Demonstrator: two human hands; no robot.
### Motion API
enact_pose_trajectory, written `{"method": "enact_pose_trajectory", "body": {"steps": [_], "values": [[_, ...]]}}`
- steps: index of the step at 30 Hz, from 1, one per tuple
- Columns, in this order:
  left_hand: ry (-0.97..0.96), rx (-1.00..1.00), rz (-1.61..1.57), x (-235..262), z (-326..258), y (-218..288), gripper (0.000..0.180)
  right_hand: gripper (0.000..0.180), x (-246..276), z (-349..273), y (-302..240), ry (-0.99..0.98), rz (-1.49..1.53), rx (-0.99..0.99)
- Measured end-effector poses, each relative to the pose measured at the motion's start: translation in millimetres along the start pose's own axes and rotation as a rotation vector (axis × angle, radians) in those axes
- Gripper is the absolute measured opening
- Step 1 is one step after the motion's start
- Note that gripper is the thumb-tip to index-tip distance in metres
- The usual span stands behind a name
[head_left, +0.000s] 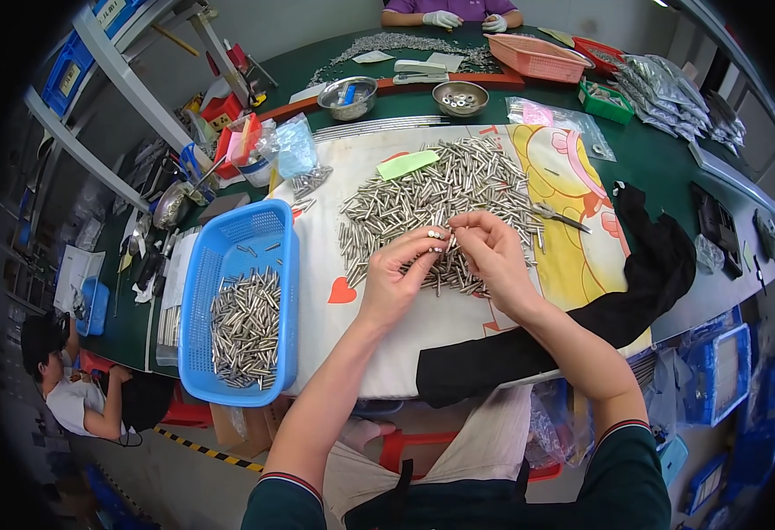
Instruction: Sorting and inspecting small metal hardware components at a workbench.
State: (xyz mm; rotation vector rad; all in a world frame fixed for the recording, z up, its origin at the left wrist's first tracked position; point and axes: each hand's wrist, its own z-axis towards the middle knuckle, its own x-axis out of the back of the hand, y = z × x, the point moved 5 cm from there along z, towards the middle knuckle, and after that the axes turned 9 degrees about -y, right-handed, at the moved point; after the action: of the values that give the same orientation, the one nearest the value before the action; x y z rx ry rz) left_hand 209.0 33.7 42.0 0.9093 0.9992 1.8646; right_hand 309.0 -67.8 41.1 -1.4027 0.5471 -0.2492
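A wide heap of small silvery metal pins [484,177] covers the middle of the printed cloth [317,265]. Over its near edge, my left hand [398,272] is closed with several of the pins between its fingers, their bright ends showing. Close beside it on the right, my right hand [498,261] is pinched, its fingertips nearly meeting the left ones. Whatever is in that pinch is too small to make out. A light green paper slip [408,164] lies on the heap. To my left, a blue plastic basket [195,327] contains more of the same pins.
Pliers [562,218] rest right of the heap, near a black cloth [652,265]. Two metal bowls [348,97] stand behind the cloth. Beyond are a pink basket [537,60] and a gloved co-worker [453,11]. Another person [87,397] sits at far left.
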Motion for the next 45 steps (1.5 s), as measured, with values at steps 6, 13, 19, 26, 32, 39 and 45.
{"method": "enact_pose_trajectory", "body": {"steps": [6, 13, 19, 26, 32, 39, 45], "values": [[0.009, 0.058, 0.055, -3.7, -3.7, -11.5, 0.015, 0.012, 3.3, 5.2, 3.3, 0.026, -0.185, 0.165], [-0.038, 0.055, 0.087, -5.3, -1.8, -8.2, 0.016, 0.011, 4.2, 6.4, 1.2, 0.027, -0.309, 0.222], [-0.077, 0.023, 0.174, -4.1, -9.4, 3.3, 0.017, 0.006, -9.0, 3.5, -11.1, -0.034, -0.692, 0.402], [-0.113, 0.015, 0.356, 6.5, -56.6, 51.4, 0.014, 0.003, 4.6, -5.5, -12.3, 0.039, -0.385, 0.394], [0.264, 0.058, 0.964, 98.4, -85.4, 119.8, 0.012, 0.008, -11.0, -5.2, -12.8, -0.070, -0.462, 0.311], [0.433, 0.175, 1.316, 135.4, -103.9, 121.4, 0.013, 0.010, -19.7, -39.2, 0.1, -0.322, -0.565, 0.098], [0.131, 0.251, 0.549, 36.9, -81.3, 74.2, 0.011, 0.012, -16.2, -52.7, 17.1, -0.351, -0.515, 0.015]]}}
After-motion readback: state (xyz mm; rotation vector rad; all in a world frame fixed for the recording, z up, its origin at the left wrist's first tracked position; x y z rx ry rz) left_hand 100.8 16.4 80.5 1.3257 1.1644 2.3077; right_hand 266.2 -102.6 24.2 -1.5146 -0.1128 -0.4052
